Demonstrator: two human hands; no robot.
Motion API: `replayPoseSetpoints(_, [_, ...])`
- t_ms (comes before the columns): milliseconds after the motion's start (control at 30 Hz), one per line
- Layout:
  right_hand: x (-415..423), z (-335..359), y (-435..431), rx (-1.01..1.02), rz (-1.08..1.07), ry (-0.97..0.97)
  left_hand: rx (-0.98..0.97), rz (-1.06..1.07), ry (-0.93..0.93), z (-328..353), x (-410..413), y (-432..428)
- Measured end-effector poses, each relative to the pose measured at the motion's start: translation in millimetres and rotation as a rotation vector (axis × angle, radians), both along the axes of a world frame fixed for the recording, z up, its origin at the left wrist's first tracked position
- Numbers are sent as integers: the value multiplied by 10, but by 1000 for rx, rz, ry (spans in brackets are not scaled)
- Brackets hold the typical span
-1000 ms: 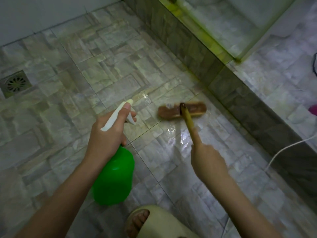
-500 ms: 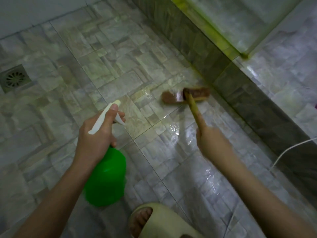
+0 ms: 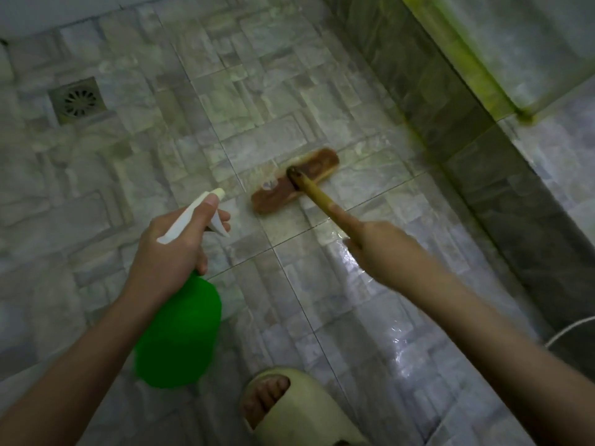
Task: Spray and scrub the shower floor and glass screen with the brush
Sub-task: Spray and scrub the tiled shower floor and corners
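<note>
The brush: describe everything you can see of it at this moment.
The brush has a brown oblong head, slightly blurred, lying flat and diagonal on the tiled shower floor, with a pale smear, perhaps foam, near its left end. A yellowish, wood-looking handle joins the head's middle at a dark socket and slants back to the right hand, which grips it with the index finger laid along it. The bristles are hidden underneath.

Wet glossy stone-look floor tiles (image 3: 370, 284), wooden brush (image 3: 294, 185), plastic spray bottle (image 3: 180, 329).
</note>
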State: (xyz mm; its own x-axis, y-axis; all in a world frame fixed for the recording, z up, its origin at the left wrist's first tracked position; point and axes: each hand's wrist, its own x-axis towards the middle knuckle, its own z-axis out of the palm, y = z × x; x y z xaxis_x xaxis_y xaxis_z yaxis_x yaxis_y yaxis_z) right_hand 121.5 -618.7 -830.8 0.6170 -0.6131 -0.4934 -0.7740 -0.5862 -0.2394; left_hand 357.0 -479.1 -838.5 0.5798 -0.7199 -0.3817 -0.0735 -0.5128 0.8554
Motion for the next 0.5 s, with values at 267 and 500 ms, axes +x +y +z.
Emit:
replayPoseSetpoints(267, [-173, 127, 486, -12, 93, 127, -58, 130, 10, 225, 267, 254])
replayPoseSetpoints(500, [1029, -127, 170, -67, 237, -26, -71, 285, -53, 199, 465, 686])
